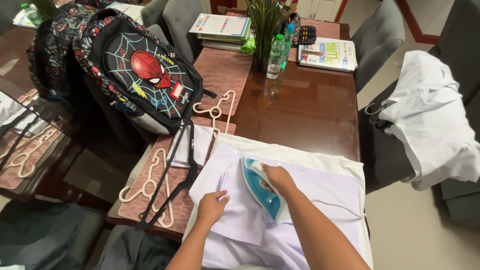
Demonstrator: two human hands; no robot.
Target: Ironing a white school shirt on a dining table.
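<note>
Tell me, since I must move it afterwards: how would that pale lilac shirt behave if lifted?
The pale lilac shirt is probably floppy: it lies flat, folds creased beneath the left hand. Likely light, being thin cloth. It may slide on the white sheet.

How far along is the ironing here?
Done, it seems: a white garment lies draped over the chair. In hand: the right hand runs the iron over the pale shirt, which the left hand flattens. Left: several hangers lie unused.
</note>
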